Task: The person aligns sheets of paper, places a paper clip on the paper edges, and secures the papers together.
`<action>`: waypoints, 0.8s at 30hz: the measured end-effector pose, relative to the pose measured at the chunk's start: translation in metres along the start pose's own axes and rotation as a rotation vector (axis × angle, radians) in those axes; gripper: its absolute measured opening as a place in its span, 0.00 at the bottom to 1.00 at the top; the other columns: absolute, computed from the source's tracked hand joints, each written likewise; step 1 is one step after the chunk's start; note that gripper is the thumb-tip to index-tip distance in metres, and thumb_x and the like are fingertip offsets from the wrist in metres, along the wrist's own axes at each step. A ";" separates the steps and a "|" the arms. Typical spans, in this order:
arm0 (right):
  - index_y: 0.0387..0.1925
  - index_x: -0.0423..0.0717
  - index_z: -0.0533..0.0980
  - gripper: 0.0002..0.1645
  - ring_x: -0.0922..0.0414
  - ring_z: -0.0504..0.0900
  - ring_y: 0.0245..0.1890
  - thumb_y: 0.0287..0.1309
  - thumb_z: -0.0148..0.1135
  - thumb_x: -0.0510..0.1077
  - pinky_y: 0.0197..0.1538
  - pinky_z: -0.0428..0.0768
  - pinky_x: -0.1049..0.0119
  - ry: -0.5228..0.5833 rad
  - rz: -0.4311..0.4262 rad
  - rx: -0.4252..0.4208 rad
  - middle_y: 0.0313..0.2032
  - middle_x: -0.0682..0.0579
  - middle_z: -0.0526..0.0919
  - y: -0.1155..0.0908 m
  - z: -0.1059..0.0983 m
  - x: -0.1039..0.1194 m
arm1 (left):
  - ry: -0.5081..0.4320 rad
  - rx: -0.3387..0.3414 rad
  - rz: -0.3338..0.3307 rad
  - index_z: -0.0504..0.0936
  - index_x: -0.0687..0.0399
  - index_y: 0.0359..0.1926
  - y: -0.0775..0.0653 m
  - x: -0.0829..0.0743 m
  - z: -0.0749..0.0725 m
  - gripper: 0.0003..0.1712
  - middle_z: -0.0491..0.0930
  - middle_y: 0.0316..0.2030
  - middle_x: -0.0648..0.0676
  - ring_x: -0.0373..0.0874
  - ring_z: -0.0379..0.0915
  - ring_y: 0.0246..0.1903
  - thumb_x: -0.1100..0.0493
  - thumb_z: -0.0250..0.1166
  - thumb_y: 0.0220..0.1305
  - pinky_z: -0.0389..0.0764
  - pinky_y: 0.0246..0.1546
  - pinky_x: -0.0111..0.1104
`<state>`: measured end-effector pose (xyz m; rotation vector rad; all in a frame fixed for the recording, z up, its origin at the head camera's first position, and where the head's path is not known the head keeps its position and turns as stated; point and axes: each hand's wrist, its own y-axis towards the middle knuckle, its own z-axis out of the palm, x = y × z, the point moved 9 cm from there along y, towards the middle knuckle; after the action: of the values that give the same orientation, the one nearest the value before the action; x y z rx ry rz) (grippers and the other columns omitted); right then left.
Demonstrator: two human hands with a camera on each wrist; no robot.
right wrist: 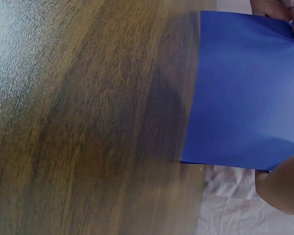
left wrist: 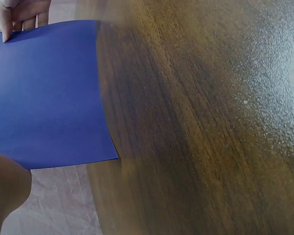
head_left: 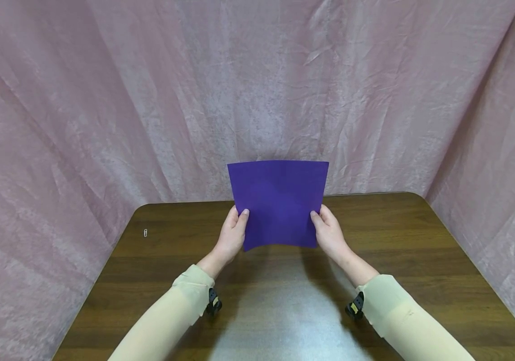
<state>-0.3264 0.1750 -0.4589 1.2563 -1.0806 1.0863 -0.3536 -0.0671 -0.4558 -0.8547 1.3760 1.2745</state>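
A purple sheet of paper (head_left: 280, 200) is held up above the wooden table, slightly bowed along its top and bottom edges. My left hand (head_left: 232, 234) grips its left edge, with the thumb on the near face and the fingers behind. On the opposite edge my right hand (head_left: 329, 233) pinches it the same way. Both wrist views show the sheet looking blue, with its lower edge apart from the table. In the left wrist view the right hand (left wrist: 24, 14) shows at the sheet's far side. The fingers behind the paper are mostly hidden.
A small pale paper clip (head_left: 146, 233) lies on the left part of the wooden table (head_left: 158, 281). Pink curtains (head_left: 257, 90) hang behind the table and along both sides. Small black wrist cameras (head_left: 214, 302) sit under the sleeves.
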 end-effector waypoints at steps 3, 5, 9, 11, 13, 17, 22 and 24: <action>0.65 0.32 0.68 0.21 0.39 0.82 0.53 0.81 0.39 0.39 0.56 0.80 0.46 0.004 -0.001 0.001 0.57 0.30 0.79 0.000 0.000 0.000 | -0.009 0.007 0.000 0.67 0.60 0.68 0.000 0.000 0.001 0.20 0.76 0.59 0.63 0.57 0.75 0.56 0.57 0.46 0.84 0.75 0.60 0.54; 0.64 0.33 0.68 0.20 0.40 0.81 0.53 0.81 0.39 0.39 0.57 0.80 0.46 0.001 0.000 -0.003 0.57 0.30 0.79 0.000 0.000 -0.001 | -0.012 0.007 -0.001 0.68 0.59 0.67 -0.001 0.000 0.001 0.19 0.77 0.58 0.63 0.57 0.76 0.56 0.58 0.45 0.84 0.76 0.59 0.54; 0.63 0.32 0.69 0.20 0.41 0.82 0.52 0.81 0.39 0.39 0.56 0.80 0.47 -0.003 0.001 -0.009 0.56 0.31 0.79 0.000 0.000 -0.001 | -0.018 0.000 -0.004 0.68 0.60 0.66 -0.001 0.001 0.000 0.18 0.77 0.57 0.63 0.55 0.77 0.54 0.59 0.45 0.83 0.77 0.58 0.53; 0.63 0.32 0.69 0.20 0.41 0.82 0.52 0.81 0.39 0.39 0.56 0.80 0.47 -0.002 0.003 -0.013 0.56 0.31 0.79 -0.001 0.000 -0.001 | -0.020 -0.004 -0.005 0.68 0.59 0.66 0.000 0.001 0.000 0.18 0.78 0.56 0.63 0.55 0.77 0.53 0.59 0.45 0.83 0.78 0.57 0.53; 0.63 0.32 0.69 0.20 0.41 0.82 0.52 0.81 0.39 0.39 0.57 0.80 0.47 0.002 0.004 -0.015 0.57 0.31 0.79 -0.001 0.000 -0.001 | -0.024 -0.004 -0.003 0.68 0.59 0.66 0.000 0.001 0.000 0.18 0.78 0.56 0.62 0.53 0.78 0.53 0.59 0.45 0.83 0.78 0.57 0.52; 0.64 0.33 0.69 0.20 0.41 0.81 0.53 0.81 0.40 0.39 0.57 0.80 0.48 -0.007 -0.004 -0.019 0.57 0.32 0.79 0.000 -0.001 0.001 | -0.030 -0.005 0.000 0.68 0.59 0.67 0.000 0.001 0.001 0.18 0.78 0.56 0.61 0.52 0.78 0.52 0.59 0.45 0.84 0.78 0.57 0.50; 0.61 0.31 0.71 0.19 0.43 0.83 0.49 0.81 0.41 0.38 0.54 0.82 0.48 -0.015 -0.011 -0.011 0.54 0.31 0.81 0.001 -0.002 0.003 | -0.002 -0.019 0.008 0.69 0.61 0.66 -0.001 -0.002 -0.001 0.19 0.79 0.55 0.60 0.50 0.78 0.52 0.59 0.46 0.83 0.79 0.57 0.46; 0.60 0.31 0.71 0.18 0.43 0.84 0.47 0.81 0.42 0.38 0.52 0.83 0.48 -0.019 -0.013 -0.013 0.51 0.31 0.82 0.001 -0.003 0.005 | 0.005 -0.016 0.003 0.70 0.62 0.66 -0.001 -0.003 -0.002 0.18 0.80 0.54 0.61 0.49 0.79 0.51 0.59 0.47 0.83 0.80 0.55 0.45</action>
<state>-0.3262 0.1786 -0.4535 1.2643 -1.0912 1.0583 -0.3522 -0.0697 -0.4531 -0.8676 1.3736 1.2884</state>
